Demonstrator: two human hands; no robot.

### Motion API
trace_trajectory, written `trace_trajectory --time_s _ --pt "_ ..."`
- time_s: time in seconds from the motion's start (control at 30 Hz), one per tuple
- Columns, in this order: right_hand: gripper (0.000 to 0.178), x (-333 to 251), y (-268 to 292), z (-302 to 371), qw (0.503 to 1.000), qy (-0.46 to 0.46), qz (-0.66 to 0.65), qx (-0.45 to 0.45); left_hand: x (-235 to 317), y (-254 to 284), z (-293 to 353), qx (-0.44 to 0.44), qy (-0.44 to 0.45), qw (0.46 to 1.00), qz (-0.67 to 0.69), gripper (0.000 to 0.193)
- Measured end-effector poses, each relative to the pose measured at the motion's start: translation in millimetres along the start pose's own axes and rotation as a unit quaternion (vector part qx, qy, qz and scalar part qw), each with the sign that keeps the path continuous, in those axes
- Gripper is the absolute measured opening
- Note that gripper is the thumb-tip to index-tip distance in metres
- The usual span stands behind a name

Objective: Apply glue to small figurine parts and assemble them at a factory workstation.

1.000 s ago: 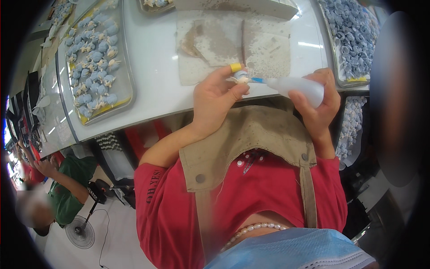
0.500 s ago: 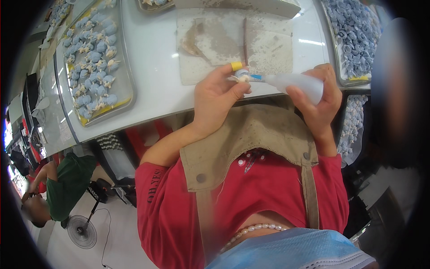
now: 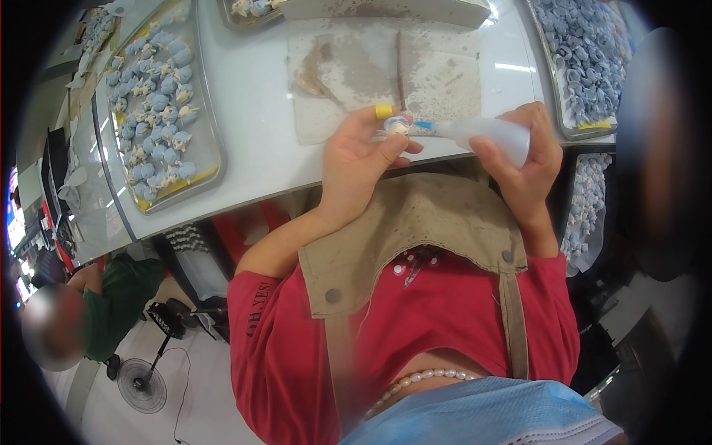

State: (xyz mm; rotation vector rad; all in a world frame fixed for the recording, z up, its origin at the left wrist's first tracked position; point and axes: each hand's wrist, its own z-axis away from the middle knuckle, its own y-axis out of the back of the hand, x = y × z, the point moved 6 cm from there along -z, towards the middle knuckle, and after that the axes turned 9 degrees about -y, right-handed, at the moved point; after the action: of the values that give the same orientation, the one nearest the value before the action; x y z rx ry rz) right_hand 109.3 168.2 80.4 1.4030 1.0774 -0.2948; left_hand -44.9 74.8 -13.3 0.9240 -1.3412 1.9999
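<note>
Between the thumb and fingers of my left hand [image 3: 361, 152] is a small blue and cream figurine piece [image 3: 397, 126]. Yellow tape wraps one of that hand's fingertips. My right hand [image 3: 525, 152] grips a translucent white squeeze bottle [image 3: 489, 139], tilted sideways. The bottle's narrow nozzle, with a blue band [image 3: 423, 125], points left at the piece; whether its tip touches cannot be made out. Both hands are over the table's near edge, in front of a stained white sheet [image 3: 460, 89].
A clear tray [image 3: 216, 159] of blue and cream pieces lies at left. At right, another tray [image 3: 552, 70] holds blue cup-like parts. A thin brown stick [image 3: 401, 70] rests on the sheet. Farther left, a person in green [image 3: 122, 304] is near a standing fan [image 3: 141, 386].
The figurine piece has turned in my left fingers, showing more of its cream side. Both hands have shifted slightly left, the bottle still aimed at it. The person at left has moved their head.
</note>
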Motion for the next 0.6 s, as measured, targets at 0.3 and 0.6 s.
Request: trace_trajectory --time_s 0.3,0.6 --pt "0.024 15 -1 0 0.99 -0.095 -0.098 0.036 -1 4 -1 0.018 0.044 0.999 0.023 0.033" --pt "0.019 66 -23 -26 0.994 -0.085 0.032 0.053 -11 -15 0 -0.031 0.095 0.994 0.054 0.03"
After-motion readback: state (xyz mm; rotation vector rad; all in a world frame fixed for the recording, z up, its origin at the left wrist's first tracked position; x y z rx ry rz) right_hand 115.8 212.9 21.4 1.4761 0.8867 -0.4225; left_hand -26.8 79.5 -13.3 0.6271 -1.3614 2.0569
